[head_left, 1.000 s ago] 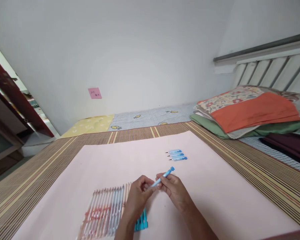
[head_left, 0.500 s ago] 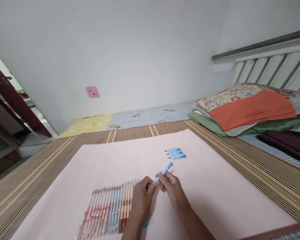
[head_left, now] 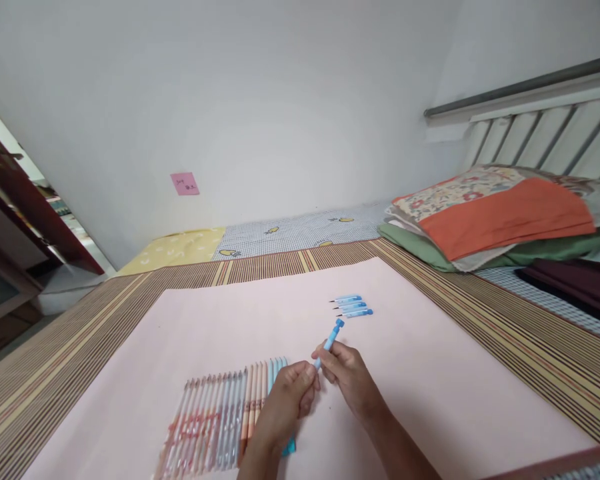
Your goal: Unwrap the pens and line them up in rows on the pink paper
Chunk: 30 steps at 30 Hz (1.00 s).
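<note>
A light-blue pencil (head_left: 329,341) with a darker blue end is held between my two hands, tilted with that end up and away. My left hand (head_left: 291,395) is closed at its lower end, hiding the tip. My right hand (head_left: 347,375) pinches its barrel between thumb and fingers. Beyond them, three similar short blue pencils (head_left: 352,306) with dark tips lie side by side. A row of pens (head_left: 207,420) in clear, pink, grey, orange and turquoise lies left of my left hand, which partly covers its right end.
Everything lies on a large pale pink sheet (head_left: 220,327), spread over a striped mat (head_left: 100,327). Folded bedding with an orange panel (head_left: 515,223) is piled at the right, beside white rails. A pink note (head_left: 185,184) sticks to the wall behind.
The pencil has turned more upright. My left hand's fingers have shifted right and curled at its lower end, while my right hand keeps its pinch. More of the turquoise pens shows.
</note>
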### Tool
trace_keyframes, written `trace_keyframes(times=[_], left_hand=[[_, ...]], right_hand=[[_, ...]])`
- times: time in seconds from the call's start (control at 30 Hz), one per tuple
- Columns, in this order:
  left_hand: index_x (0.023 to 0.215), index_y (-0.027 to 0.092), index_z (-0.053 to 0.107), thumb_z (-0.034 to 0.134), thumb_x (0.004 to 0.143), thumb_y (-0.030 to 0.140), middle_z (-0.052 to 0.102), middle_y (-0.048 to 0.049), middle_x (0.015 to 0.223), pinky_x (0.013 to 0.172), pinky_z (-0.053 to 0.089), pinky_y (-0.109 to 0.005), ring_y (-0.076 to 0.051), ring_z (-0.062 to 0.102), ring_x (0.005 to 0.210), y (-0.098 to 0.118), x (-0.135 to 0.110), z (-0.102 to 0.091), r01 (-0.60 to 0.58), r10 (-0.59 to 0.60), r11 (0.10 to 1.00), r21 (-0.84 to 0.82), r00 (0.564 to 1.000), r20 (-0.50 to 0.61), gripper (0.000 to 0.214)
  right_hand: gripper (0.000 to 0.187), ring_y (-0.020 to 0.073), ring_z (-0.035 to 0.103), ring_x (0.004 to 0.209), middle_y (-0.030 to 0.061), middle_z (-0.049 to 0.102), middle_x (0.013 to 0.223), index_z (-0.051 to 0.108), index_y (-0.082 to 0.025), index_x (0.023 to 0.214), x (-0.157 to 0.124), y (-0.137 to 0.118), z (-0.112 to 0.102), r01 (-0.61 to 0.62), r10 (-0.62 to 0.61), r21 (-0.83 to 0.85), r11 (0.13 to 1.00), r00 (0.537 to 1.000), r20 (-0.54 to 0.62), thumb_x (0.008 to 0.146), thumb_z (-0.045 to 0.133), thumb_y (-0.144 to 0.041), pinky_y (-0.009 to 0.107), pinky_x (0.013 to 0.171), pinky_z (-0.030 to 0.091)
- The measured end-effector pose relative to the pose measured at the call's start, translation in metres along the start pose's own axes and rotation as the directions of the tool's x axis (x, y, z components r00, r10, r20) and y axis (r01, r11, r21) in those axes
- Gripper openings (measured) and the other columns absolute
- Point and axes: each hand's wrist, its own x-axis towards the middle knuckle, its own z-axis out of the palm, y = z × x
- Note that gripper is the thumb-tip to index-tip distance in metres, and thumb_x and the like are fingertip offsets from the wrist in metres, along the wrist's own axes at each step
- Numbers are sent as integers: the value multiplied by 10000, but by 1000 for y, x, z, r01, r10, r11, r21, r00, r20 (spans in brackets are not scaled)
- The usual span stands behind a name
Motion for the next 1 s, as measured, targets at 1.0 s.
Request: trace_keyframes(times=[1.0], left_hand=[[697, 162, 620, 622, 861, 665, 196, 128, 438, 440, 87, -260, -45, 98, 362, -6, 1, 6, 132, -66, 925, -356, 979, 191, 529]], right_hand=[[466, 154, 565, 587, -11, 575, 578, 737, -167, 972, -2, -6, -5, -53, 22, 169, 984, 983, 182, 916, 598, -608, 318, 692, 431]])
